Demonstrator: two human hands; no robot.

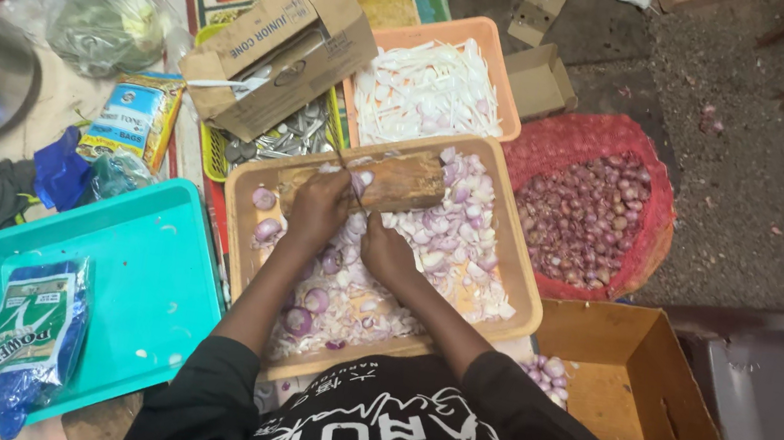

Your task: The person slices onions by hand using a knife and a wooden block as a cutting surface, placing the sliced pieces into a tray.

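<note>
The wooden block (397, 185) lies in the tan tray (526, 313), at the tray's 12 o'clock edge. Its long side runs from 8 o'clock up to 2 o'clock. It is brown and worn. The left hand (318, 210) is closed on onion bits at the block. The right hand (386, 250) is curled just beside it; what it holds is hidden. Purple onion slices (454, 248) lie around.

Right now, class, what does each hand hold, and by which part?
The left hand and right hand are at a wooden block among sliced onions in the tray. Any hold is hidden and cannot be told.
</note>
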